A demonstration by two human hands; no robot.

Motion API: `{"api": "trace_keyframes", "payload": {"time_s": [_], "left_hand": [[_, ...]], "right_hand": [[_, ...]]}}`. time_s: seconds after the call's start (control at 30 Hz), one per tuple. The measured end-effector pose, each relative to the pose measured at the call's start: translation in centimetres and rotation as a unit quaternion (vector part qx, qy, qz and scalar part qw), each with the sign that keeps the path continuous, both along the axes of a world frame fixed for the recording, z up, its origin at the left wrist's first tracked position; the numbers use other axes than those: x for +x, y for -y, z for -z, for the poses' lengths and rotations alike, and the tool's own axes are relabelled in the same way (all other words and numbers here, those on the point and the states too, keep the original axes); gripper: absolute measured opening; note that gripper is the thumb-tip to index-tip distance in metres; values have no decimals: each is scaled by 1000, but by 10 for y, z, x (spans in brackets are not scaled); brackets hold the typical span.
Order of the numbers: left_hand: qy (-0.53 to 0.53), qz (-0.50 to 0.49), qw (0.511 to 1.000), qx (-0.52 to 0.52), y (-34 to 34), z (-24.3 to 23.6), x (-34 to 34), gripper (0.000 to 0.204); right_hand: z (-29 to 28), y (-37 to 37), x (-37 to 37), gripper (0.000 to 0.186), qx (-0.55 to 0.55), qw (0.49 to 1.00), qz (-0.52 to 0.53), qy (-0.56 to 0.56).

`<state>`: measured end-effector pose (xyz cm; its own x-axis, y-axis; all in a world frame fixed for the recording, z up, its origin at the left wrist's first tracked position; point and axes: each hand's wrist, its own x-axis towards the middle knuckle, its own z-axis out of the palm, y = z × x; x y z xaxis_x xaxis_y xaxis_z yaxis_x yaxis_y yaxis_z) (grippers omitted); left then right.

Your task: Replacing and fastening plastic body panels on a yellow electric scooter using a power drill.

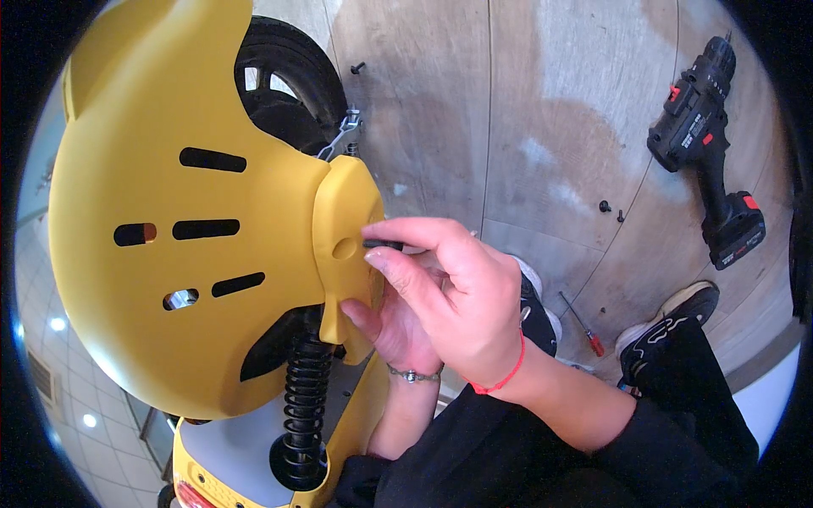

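My right hand, with a red string at its wrist, pinches a small flat black piece between thumb and index finger. Its exact kind cannot be told. The piece is beside a round recess in the narrow yellow cover. Below it, my left hand grips the lower edge of that cover, thumb in front and most fingers hidden behind it and the right hand. The cover adjoins a large rounded yellow shell with several slots. A black coil spring runs down from beneath the cover.
A black tyre shows behind the shell, near a metal bracket. On the wooden floor lie a black cordless drill, a red-handled screwdriver and black screws. My shoe rests nearby.
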<state>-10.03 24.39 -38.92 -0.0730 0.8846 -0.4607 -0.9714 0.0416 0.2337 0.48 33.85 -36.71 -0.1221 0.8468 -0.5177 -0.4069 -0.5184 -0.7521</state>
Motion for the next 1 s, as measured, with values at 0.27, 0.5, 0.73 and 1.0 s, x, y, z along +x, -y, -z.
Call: {"api": "trace_keyframes", "payload": {"time_s": [0.27, 0.5, 0.73, 1.0], "left_hand": [[-79, -49, 983, -157, -13, -13, 14, 83], [-43, -61, 983, -166, -5, -17, 10, 85], [-79, -32, 976, -201, -8, -17, 17, 85], [-100, -81, 981, -143, -6, -29, 9, 80]], "right_hand": [[10, 6, -8, 15, -22, 997, 56, -37], [-3, 0, -2, 12, -39, 994, 28, -95], [-2, -1, -3, 15, -56, 982, 31, -175], [-3, -8, -13, 15, 72, 996, -51, -2]]}}
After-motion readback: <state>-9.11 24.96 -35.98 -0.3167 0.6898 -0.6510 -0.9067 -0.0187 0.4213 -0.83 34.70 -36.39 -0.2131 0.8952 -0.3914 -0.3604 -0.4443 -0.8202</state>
